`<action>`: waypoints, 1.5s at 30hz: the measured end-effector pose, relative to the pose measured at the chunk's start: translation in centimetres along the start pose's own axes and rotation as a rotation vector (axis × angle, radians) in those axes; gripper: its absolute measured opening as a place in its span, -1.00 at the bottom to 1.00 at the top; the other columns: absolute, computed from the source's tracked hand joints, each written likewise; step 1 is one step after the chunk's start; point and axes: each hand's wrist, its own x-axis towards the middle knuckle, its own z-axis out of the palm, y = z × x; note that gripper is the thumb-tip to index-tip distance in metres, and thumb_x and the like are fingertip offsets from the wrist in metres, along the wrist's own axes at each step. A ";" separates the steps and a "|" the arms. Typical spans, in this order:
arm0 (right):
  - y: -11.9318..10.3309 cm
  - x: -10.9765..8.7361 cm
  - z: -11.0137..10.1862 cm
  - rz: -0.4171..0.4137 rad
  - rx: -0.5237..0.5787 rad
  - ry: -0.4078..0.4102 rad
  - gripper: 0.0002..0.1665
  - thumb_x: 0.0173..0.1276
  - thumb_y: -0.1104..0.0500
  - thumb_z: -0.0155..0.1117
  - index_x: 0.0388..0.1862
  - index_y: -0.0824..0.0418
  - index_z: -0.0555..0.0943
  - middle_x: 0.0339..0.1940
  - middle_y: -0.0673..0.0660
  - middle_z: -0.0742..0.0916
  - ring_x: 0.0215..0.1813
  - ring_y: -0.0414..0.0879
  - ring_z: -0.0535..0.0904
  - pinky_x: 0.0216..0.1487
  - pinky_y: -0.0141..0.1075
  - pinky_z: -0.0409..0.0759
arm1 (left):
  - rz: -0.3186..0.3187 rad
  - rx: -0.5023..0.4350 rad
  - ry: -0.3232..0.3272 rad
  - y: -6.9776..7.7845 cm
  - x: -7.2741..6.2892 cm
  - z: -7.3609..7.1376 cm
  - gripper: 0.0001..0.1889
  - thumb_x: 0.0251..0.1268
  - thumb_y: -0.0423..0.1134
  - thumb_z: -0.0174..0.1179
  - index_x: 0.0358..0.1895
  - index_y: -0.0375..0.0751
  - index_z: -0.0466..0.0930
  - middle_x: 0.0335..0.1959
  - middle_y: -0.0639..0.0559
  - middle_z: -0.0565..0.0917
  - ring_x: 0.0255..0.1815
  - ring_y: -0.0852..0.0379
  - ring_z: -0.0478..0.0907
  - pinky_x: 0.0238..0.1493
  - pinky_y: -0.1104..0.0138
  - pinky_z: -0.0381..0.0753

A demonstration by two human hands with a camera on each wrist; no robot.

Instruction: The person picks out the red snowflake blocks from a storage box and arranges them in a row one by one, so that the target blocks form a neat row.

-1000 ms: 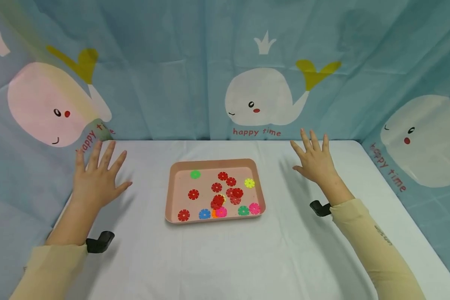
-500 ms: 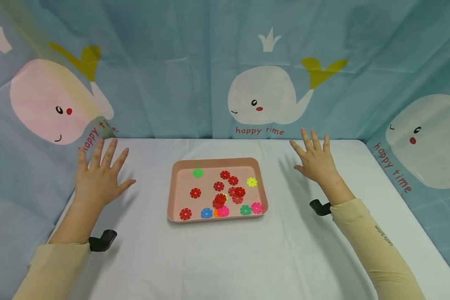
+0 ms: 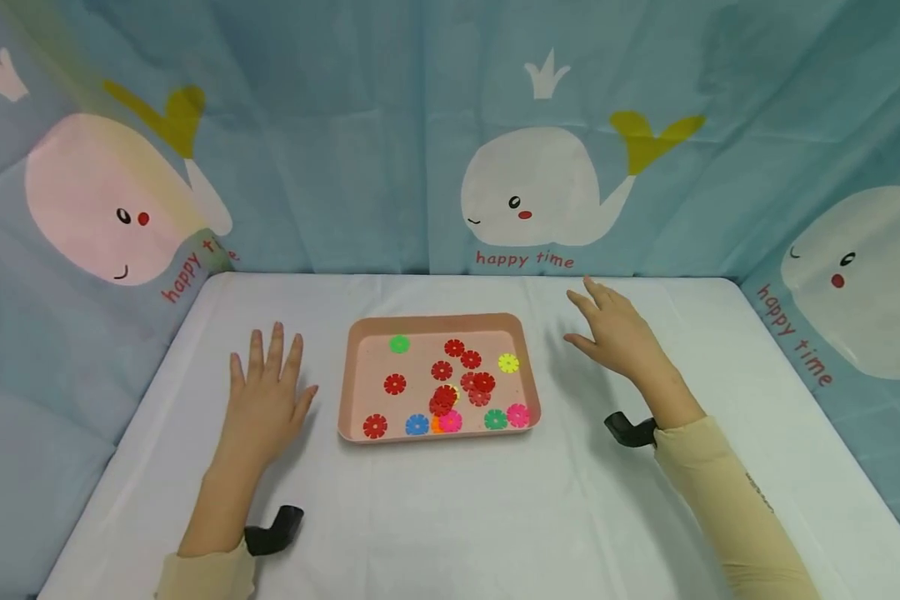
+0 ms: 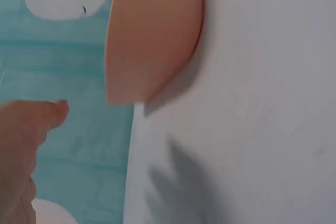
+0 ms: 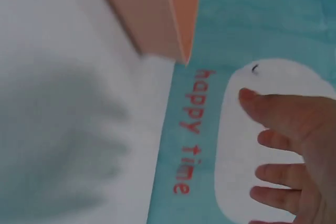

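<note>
A shallow pink tray point(image 3: 351, 375) stands on the white table, with several notched plastic discs in it. Most discs are red, such as the lone red disc point(image 3: 394, 384); a green disc point(image 3: 399, 344), a yellow disc point(image 3: 508, 363) and a blue disc point(image 3: 417, 425) lie among them. Left of the tray, my left hand point(image 3: 264, 412) hovers with fingers straight and thumb toward the tray. On the other side my right hand point(image 3: 617, 333) hangs above the table, fingers loosely extended. Neither hand holds anything. Both wrist views show the tray's outer wall point(image 4: 157, 35) near the thumb.
A blue curtain point(image 3: 330, 192) printed with white whales point(image 3: 528, 187) rises behind the table and along both sides. The white tablecloth point(image 3: 435, 525) stretches in front of the tray. A black wrist mount point(image 3: 273, 532) juts inward from the left wrist, another black mount point(image 3: 630, 430) from the right.
My left hand has moved right and nearer, closer to the tray. My right hand has shifted slightly left, its fingers turning toward the tray. The discs lie as before.
</note>
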 end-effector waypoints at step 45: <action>-15.2 3.1 7.5 0.008 0.674 -0.234 -0.73 0.10 0.26 0.45 -0.19 0.23 0.64 -0.35 0.05 0.57 -0.29 -0.11 0.46 -0.29 -0.36 0.49 | 0.037 -0.233 0.019 5.4 -1.4 5.4 -0.34 0.33 -0.18 -0.01 0.37 -0.56 0.09 0.44 -0.35 0.07 0.47 -0.21 -0.06 0.36 -0.16 -0.05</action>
